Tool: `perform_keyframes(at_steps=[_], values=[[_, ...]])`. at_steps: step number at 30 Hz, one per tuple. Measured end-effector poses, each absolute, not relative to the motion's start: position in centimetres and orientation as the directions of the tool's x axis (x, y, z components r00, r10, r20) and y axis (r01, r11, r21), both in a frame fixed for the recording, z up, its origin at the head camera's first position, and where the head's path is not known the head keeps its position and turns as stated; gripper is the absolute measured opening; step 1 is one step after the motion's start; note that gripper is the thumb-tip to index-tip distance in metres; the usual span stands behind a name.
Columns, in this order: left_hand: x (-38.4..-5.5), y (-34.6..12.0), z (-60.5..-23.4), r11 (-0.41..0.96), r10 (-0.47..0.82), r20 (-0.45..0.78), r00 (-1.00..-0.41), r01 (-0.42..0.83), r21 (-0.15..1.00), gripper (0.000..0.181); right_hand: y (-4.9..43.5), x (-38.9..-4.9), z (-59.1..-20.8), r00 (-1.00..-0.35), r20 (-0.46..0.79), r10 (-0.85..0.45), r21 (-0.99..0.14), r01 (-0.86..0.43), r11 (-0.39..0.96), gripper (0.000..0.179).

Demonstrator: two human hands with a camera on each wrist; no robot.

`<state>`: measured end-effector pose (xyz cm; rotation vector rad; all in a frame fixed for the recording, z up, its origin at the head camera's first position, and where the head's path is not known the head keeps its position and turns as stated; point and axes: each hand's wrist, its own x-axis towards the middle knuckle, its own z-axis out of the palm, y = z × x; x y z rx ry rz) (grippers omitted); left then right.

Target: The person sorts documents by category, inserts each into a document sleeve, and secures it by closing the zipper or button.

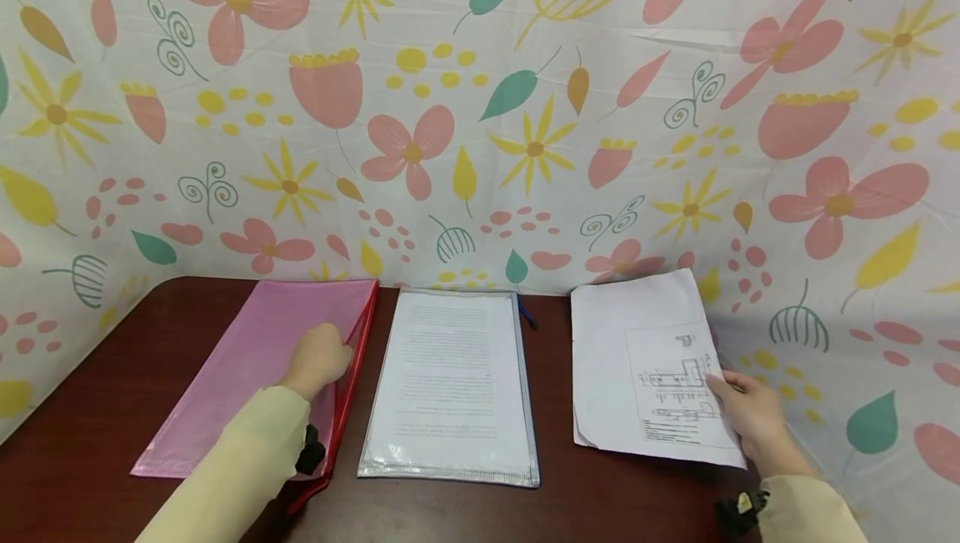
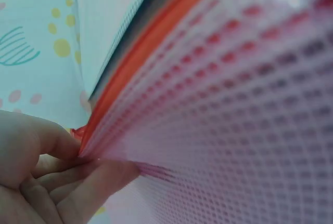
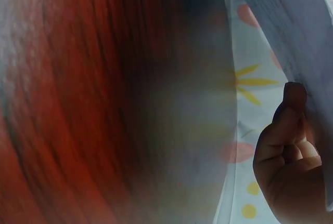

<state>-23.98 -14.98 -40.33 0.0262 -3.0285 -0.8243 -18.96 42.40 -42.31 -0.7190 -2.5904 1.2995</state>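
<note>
At the left of the head view lies a pink mesh zip pouch (image 1: 255, 343) with a red zip edge (image 1: 358, 359). My left hand (image 1: 318, 359) is over its right side and pinches the pouch near that edge. Close up in the left wrist view, thumb and fingers (image 2: 109, 180) hold the mesh (image 2: 223, 109) beside the orange-red zip strip. On the right, my right hand (image 1: 753, 418) grips the right edge of white paper (image 1: 611, 351) with a printed drawing, whether one sheet or several I cannot tell. The right wrist view shows the paper (image 3: 291, 21) raised off the table there.
A clear zip pouch (image 1: 442, 376) with a printed page inside lies in the middle, a blue zip tab (image 1: 528, 312) at its top right corner. Everything lies on a dark brown table (image 1: 420, 514), with a flower-patterned cloth (image 1: 480, 109) hanging behind and at the sides.
</note>
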Motion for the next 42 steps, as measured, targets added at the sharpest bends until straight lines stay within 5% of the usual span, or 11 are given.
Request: perform_keyframes(at_steps=[9, 22, 42], values=[[-24.6, -14.1, -41.0, 0.807, 0.013, 0.024, -1.000, 0.025, 0.590, 0.042, 41.5, -19.0, -42.2, -0.876, -0.094, 0.473, -0.819, 0.338, 0.464, 0.058], [-24.4, -12.4, -40.9, 0.845, -0.010, -0.047, -0.999, -0.033, 0.533, 0.042, 40.2, -18.7, -42.4, -0.895, -0.150, 0.420, -0.882, 0.314, 0.352, 0.063], [-24.3, -9.2, -41.3, 0.821, 0.068, 0.003, -0.998, 0.058, 0.568, 0.042, 36.9, -19.0, -42.9, -0.931, -0.232, 0.283, -0.911, 0.310, 0.272, 0.067]])
